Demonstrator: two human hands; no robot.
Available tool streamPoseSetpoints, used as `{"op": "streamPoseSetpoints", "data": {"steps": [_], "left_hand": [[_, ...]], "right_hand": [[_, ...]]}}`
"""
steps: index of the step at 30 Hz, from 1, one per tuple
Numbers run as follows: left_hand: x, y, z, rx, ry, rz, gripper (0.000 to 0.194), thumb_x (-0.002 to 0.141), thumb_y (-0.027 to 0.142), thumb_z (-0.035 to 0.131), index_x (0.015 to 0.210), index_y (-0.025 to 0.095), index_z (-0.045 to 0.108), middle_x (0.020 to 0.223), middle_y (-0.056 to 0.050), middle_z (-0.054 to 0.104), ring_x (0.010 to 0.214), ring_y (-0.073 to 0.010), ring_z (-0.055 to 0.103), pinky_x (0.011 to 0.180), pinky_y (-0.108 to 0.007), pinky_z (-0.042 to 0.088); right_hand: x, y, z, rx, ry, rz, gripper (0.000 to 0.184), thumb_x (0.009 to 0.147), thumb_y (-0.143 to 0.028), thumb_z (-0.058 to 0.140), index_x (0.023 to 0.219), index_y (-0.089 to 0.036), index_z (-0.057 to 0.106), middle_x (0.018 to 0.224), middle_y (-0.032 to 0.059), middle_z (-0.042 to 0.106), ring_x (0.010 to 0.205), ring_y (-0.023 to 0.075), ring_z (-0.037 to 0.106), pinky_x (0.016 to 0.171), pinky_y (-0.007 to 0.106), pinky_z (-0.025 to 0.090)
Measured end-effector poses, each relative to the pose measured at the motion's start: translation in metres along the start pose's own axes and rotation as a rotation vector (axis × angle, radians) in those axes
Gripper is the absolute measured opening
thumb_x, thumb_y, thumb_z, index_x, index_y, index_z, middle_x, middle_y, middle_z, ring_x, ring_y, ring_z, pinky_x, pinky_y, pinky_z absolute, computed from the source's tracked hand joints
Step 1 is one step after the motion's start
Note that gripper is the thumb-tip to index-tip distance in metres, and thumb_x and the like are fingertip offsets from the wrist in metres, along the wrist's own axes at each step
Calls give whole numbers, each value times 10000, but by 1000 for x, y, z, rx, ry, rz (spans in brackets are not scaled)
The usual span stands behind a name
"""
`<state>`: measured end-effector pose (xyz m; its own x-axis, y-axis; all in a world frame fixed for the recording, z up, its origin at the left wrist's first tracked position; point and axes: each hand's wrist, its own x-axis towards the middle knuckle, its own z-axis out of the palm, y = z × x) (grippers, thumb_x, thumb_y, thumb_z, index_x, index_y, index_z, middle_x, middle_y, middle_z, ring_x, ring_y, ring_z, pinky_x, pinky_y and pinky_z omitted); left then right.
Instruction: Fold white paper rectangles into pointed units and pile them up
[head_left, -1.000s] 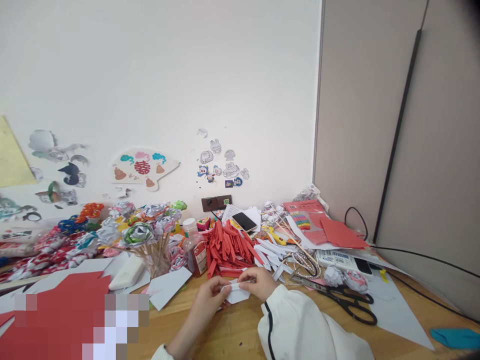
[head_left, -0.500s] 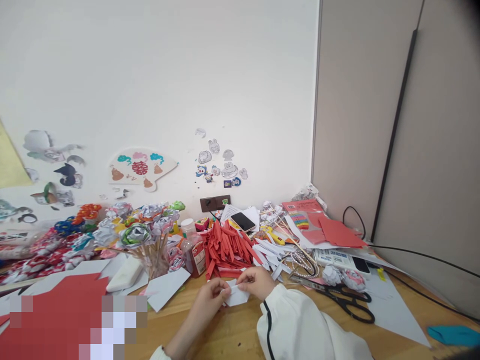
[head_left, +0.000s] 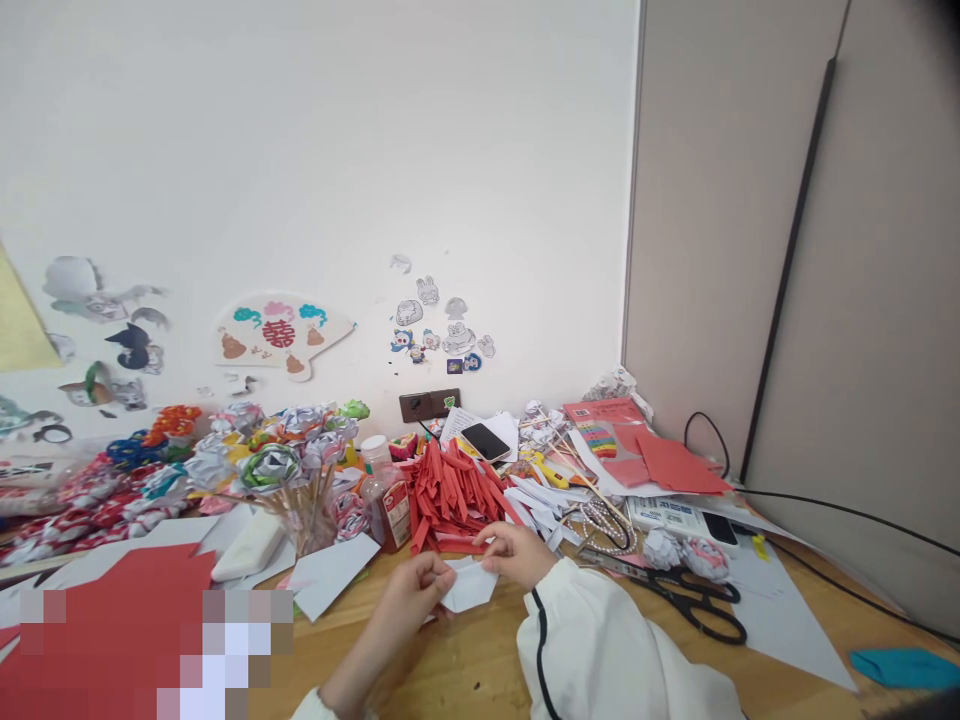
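A small folded piece of white paper [head_left: 469,588] is held between my two hands, just above the wooden table. My left hand [head_left: 417,592] pinches its left edge between thumb and fingers. At its upper right corner, my right hand [head_left: 517,555] has thumb and fingers closed on it. Right behind the paper lies a heap of folded red paper strips [head_left: 455,495]. White paper strips [head_left: 541,508] are piled beside them, behind my right hand.
Large black-handled scissors [head_left: 701,603] lie right of my sleeve. A bottle [head_left: 387,505] and a cup of sticks [head_left: 306,515] stand at left, near crumpled paper flowers [head_left: 271,468]. A phone [head_left: 486,442] rests behind the red heap. Red sheets [head_left: 112,620] lie front left.
My hands have moved slightly apart, the right one a little up and to the right. More of the white paper shows between them.
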<state>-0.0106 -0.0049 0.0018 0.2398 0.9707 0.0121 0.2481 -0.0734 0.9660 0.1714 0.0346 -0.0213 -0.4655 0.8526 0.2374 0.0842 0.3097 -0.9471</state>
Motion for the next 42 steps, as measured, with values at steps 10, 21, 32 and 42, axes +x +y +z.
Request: {"op": "streamPoseSetpoints", "data": {"steps": [10, 21, 32, 42], "left_hand": [[0, 6, 0, -3, -18, -36, 328, 562, 454, 573, 580, 157, 435, 462, 48, 517, 410, -128, 552, 412, -233, 422], [-6, -3, 8, 339, -4, 205, 90, 597, 224, 540, 567, 145, 569, 527, 24, 542, 508, -107, 463, 484, -204, 330], [5, -1, 11, -324, 80, -100, 317, 509, 359, 644, 606, 179, 401, 472, 22, 592, 489, -159, 600, 478, -250, 453], [8, -4, -3, -251, 112, 17, 362, 515, 421, 651, 700, 156, 488, 496, 32, 580, 397, -117, 558, 423, -238, 462]], "right_hand": [[0, -5, -4, 63, -26, -22, 268, 617, -163, 537, 877, -167, 475, 583, -47, 536, 528, 71, 484, 536, 190, 350], [-6, -12, 15, -186, 4, -104, 309, 623, -125, 508, 926, -188, 504, 633, -24, 565, 553, 90, 493, 513, 189, 359], [-1, 3, 28, 174, -15, 2, 347, 593, -335, 608, 855, -140, 489, 683, 15, 582, 628, 134, 549, 597, 276, 428], [1, 1, 19, 164, -9, 105, 260, 581, -332, 602, 723, -137, 506, 534, -32, 541, 421, 68, 473, 432, 204, 388]]}}
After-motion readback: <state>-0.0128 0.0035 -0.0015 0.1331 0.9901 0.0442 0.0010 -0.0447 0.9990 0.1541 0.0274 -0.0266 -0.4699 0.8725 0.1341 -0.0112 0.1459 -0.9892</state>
